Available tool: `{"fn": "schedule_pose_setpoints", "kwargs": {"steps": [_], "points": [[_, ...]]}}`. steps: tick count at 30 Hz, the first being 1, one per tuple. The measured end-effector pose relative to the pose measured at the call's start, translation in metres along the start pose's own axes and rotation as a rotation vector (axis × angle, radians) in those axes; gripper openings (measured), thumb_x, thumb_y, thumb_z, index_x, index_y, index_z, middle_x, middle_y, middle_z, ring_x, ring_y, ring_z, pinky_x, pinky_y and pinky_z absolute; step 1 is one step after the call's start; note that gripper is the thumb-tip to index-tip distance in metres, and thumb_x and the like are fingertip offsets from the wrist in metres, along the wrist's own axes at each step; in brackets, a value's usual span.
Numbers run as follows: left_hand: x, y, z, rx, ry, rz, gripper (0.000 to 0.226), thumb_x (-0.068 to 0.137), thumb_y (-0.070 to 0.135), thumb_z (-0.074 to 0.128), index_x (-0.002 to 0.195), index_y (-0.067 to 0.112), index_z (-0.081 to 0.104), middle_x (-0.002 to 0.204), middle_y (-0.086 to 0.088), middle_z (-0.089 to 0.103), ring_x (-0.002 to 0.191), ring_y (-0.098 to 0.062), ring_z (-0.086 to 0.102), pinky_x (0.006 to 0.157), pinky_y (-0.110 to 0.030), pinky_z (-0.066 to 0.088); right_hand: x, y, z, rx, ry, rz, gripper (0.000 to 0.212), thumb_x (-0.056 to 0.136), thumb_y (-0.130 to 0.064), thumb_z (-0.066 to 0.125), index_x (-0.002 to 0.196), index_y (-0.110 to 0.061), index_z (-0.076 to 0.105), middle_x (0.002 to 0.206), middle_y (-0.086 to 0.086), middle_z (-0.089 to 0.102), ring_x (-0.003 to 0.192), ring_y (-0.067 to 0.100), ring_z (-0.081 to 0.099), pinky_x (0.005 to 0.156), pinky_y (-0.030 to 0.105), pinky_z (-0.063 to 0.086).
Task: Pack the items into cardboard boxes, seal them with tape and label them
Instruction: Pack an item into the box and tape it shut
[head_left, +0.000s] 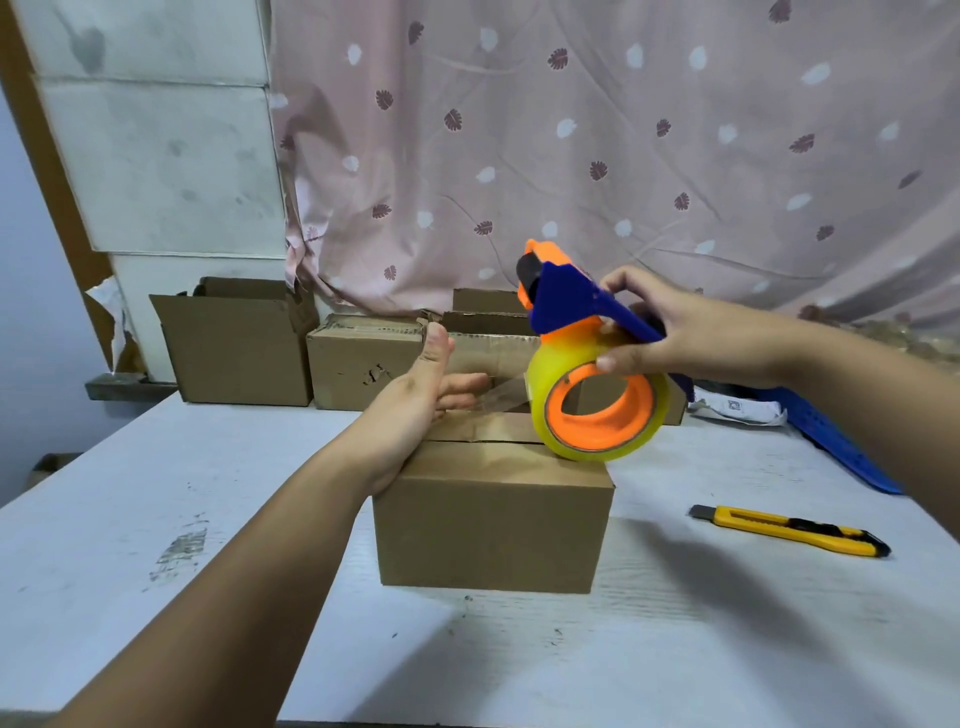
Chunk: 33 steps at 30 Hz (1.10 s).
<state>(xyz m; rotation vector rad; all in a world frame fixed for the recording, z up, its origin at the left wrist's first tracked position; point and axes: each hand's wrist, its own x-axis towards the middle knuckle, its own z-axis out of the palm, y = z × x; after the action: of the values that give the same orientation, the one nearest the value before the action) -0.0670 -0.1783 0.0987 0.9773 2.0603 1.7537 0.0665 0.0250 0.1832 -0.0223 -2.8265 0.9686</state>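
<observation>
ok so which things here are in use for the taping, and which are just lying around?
In use: cardboard box; tape dispenser, gripped by the right hand; clear tape strip, stretched to the left hand on the box top.

Lying about: yellow utility knife; boxes at the back; white parcel; blue item at the right.

The right hand (670, 338) covers the tape dispenser's (566, 301) handle, so how the palm meets it cannot be told. Just below the grip, the roll (597, 415) hides the box's (493, 525) far right corner. Past the grip, a white packet's (737, 408) print is too small to read, and the forearm (857, 384) covers part of a blue object (847, 454)
</observation>
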Motion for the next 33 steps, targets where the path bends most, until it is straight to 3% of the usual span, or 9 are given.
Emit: {"fn": "schedule_pose_setpoints", "kwargs": {"steps": [3,4,6,7,9,11,18,23,33], "points": [[-0.002,0.000,0.001,0.106,-0.073,-0.006,0.066,0.090,0.060,0.019,0.140,0.024,0.041,0.126,0.007,0.060,0.102,0.010,0.056,0.082,-0.001,0.039,-0.004,0.009,0.002,0.065,0.021,0.010,0.073,0.059,-0.048,0.081,0.115,-0.030,0.039,0.109,0.018,0.056,0.090,0.019,0.052,0.085,0.042,0.047],[-0.003,0.001,0.001,0.147,-0.088,0.002,0.060,0.092,0.058,0.021,0.138,0.026,0.043,0.128,0.009,0.058,0.103,0.014,0.053,0.083,0.002,0.036,-0.005,0.012,0.003,0.109,0.023,0.010,0.073,0.061,-0.043,0.084,0.117,-0.032,0.039,0.105,0.010,0.057,0.092,0.017,0.056,0.082,0.041,0.050],[-0.003,-0.003,0.000,0.220,-0.112,0.024,0.062,0.089,0.064,0.023,0.137,0.031,0.045,0.132,0.014,0.055,0.115,0.009,0.049,0.105,-0.010,0.030,-0.008,0.017,0.009,0.193,0.028,-0.016,0.073,0.069,-0.023,0.082,0.126,-0.032,0.038,0.109,-0.002,0.062,0.096,0.012,0.064,0.072,0.025,0.056],[-0.002,-0.004,0.000,0.261,-0.131,0.025,0.070,0.084,0.071,0.023,0.138,0.032,0.043,0.135,0.016,0.052,0.123,0.005,0.045,0.113,-0.022,0.026,-0.007,0.020,0.012,0.215,0.041,-0.040,0.074,0.071,-0.016,0.080,0.130,-0.032,0.038,0.113,-0.004,0.063,0.099,0.011,0.065,0.078,0.025,0.057],[0.000,-0.005,0.002,0.405,-0.190,-0.003,0.076,0.080,0.076,0.019,0.143,0.036,0.035,0.146,0.016,0.040,0.137,-0.004,0.032,0.118,-0.035,0.017,-0.006,0.025,0.017,0.240,0.082,-0.075,0.076,0.069,-0.016,0.079,0.132,-0.032,0.040,0.116,-0.006,0.064,0.105,0.013,0.065,0.089,0.030,0.055],[0.001,-0.003,0.005,0.618,-0.229,-0.029,0.068,0.087,0.073,0.014,0.145,0.040,0.028,0.152,0.013,0.031,0.143,-0.014,0.023,0.118,-0.042,0.013,-0.005,0.025,0.015,0.267,0.083,-0.086,0.075,0.063,-0.022,0.079,0.128,-0.035,0.044,0.110,-0.012,0.066,0.101,0.008,0.065,0.085,0.026,0.055],[0.000,0.011,0.014,0.869,-0.345,-0.026,0.058,0.096,0.055,0.009,0.145,0.035,0.030,0.153,0.011,0.029,0.142,-0.014,0.021,0.114,-0.037,0.008,-0.001,0.018,0.002,0.104,0.032,-0.082,0.064,0.076,-0.019,0.075,0.115,-0.053,0.036,0.105,-0.023,0.057,0.080,-0.017,0.060,0.061,0.003,0.046],[0.003,0.003,0.016,1.029,-0.321,-0.041,0.073,0.087,0.070,0.011,0.149,0.033,0.021,0.153,0.009,0.027,0.142,-0.017,0.021,0.111,-0.036,0.015,-0.011,0.034,-0.010,-0.016,-0.063,0.002,0.083,0.069,-0.028,0.084,0.133,-0.052,0.038,0.111,-0.016,0.064,0.096,0.004,0.063,0.075,0.014,0.047],[0.003,0.005,0.018,1.048,-0.347,-0.081,0.059,0.096,0.057,0.008,0.151,0.035,0.012,0.155,0.015,0.018,0.144,-0.013,0.009,0.115,-0.034,0.002,-0.032,0.071,0.009,0.101,-0.010,0.003,0.077,0.063,-0.036,0.075,0.125,-0.058,0.036,0.115,-0.030,0.056,0.105,-0.005,0.055,0.079,0.008,0.048]]}}
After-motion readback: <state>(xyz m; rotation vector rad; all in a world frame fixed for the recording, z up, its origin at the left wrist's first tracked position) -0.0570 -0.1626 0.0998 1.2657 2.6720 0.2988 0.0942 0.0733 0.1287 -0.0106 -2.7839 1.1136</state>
